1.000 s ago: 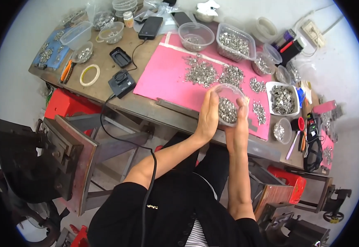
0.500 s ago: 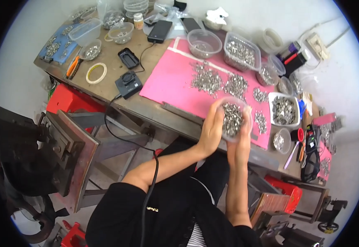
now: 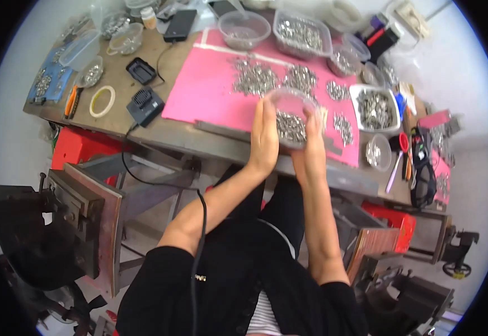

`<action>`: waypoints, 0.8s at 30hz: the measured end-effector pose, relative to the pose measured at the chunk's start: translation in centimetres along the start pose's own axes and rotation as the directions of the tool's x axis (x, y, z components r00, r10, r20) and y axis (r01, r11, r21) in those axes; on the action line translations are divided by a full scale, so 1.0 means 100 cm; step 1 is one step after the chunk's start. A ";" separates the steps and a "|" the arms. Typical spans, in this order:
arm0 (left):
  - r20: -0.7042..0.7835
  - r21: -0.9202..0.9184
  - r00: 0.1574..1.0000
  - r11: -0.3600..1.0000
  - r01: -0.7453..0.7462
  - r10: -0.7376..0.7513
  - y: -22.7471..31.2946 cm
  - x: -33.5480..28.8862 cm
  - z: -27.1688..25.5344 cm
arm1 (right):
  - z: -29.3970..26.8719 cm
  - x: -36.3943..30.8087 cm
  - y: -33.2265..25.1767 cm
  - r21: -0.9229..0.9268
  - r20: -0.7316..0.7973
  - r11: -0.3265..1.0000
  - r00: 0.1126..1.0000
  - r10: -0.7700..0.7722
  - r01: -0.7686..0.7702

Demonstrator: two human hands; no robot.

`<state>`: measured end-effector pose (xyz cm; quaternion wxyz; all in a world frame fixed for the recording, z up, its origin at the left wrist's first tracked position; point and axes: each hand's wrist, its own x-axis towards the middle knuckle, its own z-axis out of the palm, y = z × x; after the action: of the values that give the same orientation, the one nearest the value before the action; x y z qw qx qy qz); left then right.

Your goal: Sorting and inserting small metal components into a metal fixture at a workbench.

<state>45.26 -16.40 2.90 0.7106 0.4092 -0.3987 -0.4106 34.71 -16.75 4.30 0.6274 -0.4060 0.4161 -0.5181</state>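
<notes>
A wooden table point(image 3: 115, 75) stretches across the scene, cluttered along its back with containers. A pink sheet point(image 3: 196, 87) covers its middle. At the sheet's front edge, in the center of the view, a person's left hand point(image 3: 264, 136) and right hand point(image 3: 312, 139) are grasping one clear round bowl point(image 3: 291, 101) between them. The left hand presses against the bowl's left side with fingers extended; the right hand grips the right side, thumb near the rim. Whether the bowl's base touches the table cannot be told.

Beyond, at the back of the sheet, sits a rectangular clear tub point(image 3: 326, 50) full of metal pieces, with a round plastic tub point(image 3: 244, 22) to its left. A white tray point(image 3: 359, 109) of metal parts stands right of the hands. Well to the left is a black charger point(image 3: 145, 106), and farther left a ring of tape point(image 3: 93, 103).

Just behind the bowl lies a large metal heap point(image 3: 255, 77). Smallest are the silvery bits point(image 3: 290, 127) inside the held bowl, gathered toward the person's side.
</notes>
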 end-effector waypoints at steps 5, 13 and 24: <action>0.001 -0.033 0.999 0.999 -0.039 0.039 -0.010 -0.005 -0.004 | -0.005 0.001 0.011 -0.054 0.001 0.994 0.995 -0.095 0.095; 0.073 -0.071 0.993 0.994 -0.082 0.087 -0.002 0.011 -0.008 | -0.016 0.015 -0.002 0.083 0.146 0.995 0.988 0.049 -0.061; 0.225 0.732 0.932 0.582 -0.354 0.284 -0.014 0.096 -0.088 | -0.050 0.044 -0.014 0.107 0.026 0.994 0.999 -0.031 0.028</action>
<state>56.15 -23.40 0.83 0.5164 0.5735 -0.6300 -0.0867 30.08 -21.63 3.57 0.6459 -0.3852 0.3733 -0.5432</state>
